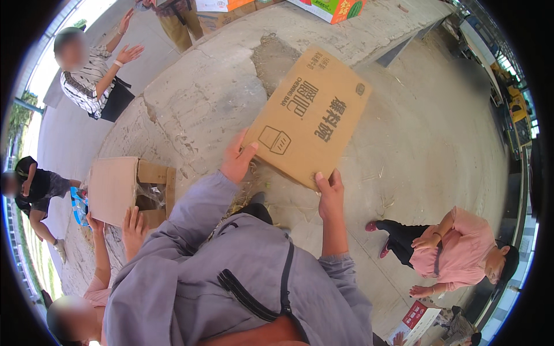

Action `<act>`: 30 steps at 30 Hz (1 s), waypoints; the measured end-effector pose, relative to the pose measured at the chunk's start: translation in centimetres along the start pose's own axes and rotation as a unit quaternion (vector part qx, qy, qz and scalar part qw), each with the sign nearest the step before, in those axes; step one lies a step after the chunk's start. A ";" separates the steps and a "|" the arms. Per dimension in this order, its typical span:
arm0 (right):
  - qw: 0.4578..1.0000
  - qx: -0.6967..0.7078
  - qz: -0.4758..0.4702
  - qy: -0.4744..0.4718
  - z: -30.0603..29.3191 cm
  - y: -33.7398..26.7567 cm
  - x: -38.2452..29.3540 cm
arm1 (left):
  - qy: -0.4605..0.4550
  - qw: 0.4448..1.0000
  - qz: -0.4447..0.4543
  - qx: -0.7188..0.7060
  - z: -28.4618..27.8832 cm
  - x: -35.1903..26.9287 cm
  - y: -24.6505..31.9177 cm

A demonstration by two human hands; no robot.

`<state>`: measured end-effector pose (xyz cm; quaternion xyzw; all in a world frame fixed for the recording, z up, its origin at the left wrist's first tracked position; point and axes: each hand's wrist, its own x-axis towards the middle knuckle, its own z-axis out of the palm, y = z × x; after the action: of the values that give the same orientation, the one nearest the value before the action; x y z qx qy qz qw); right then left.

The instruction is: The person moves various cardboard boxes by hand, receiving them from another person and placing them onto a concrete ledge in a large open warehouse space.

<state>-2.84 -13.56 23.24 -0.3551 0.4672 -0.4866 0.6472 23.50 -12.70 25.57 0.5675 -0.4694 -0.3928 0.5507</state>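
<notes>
A brown cardboard carton (298, 129) with printing on its broad face is held out before me, tilted. My left hand (238, 159) grips its near left corner, thumb on the printed face. At the near right corner, my right hand (331, 190) grips it the same way. The fingers beneath the carton are mostly hidden. Part of the carton overlaps the edge of a rough, cracked concrete platform (181, 104); whether it touches the concrete I cannot tell.
At left, another person's hands (136, 225) touch an open cardboard box (113, 186) containing clear plastic. Colourful printed cartons (329, 8) stand on the platform's far end. A person in pink (454, 251) stands right, on the concrete floor (415, 142). A person in stripes (93, 78) is beyond the platform.
</notes>
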 end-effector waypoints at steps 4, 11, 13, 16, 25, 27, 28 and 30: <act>0.993 -0.033 0.018 -0.108 6.5 1.0 5.2 | 0.136 0.990 -0.022 0.009 -6.9 0.4 -0.1; 0.976 -0.081 0.049 -0.198 13.4 6.8 9.5 | 0.177 0.974 -0.085 0.109 -15.1 -0.8 -6.6; 0.975 -0.077 0.058 -0.201 13.7 7.6 9.6 | 0.239 0.785 0.077 0.567 -13.7 -1.3 -5.6; 0.974 -0.081 0.057 -0.206 13.5 8.0 9.7 | 0.093 0.870 0.099 0.474 -9.5 -0.1 -3.1; 0.982 -0.094 0.139 -0.088 6.6 9.3 7.7 | 0.008 0.807 0.142 0.573 -7.2 5.4 -2.9; 0.977 -0.100 0.179 -0.055 4.0 10.9 6.6 | -0.079 0.817 0.172 0.545 -7.3 6.2 -1.5; 0.978 -0.098 0.177 -0.052 3.4 11.4 6.1 | -0.156 0.820 0.195 0.515 -7.4 6.6 -1.2; 0.973 -0.078 0.215 -0.025 2.3 12.2 5.3 | -0.213 0.798 0.223 0.518 -6.9 6.0 -1.5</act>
<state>3.50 -15.26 11.42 -0.3081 0.5526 -0.2892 0.7184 31.80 -16.84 25.06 0.5494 -0.8220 -0.0682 0.1332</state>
